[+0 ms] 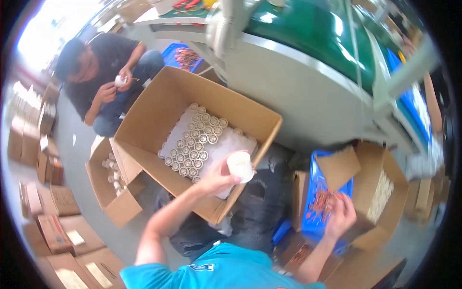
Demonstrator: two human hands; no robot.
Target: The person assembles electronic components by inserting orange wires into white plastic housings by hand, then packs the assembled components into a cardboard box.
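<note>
My left hand (216, 182) grips a white cylindrical cup-like part (240, 167) above the near right edge of a large open cardboard box (159, 103). Inside that box, round white parts with metallic-looking ends (192, 153) stand in rows on a pale sheet (226, 149). To the right, my right hand (342, 216) reaches into a blue bin (316, 166), its bent fingers at a pile of small reddish, wire-like pieces (319, 202). What those fingers hold, if anything, is too small to make out.
A crouching person (108, 72) at upper left holds a similar white part. A smaller carton (126, 204) with white parts stands left; another carton (385, 168) with pale pieces stands right. A green-topped bench (298, 29) rises beyond the big box. Stacked cartons (57, 231) line the left.
</note>
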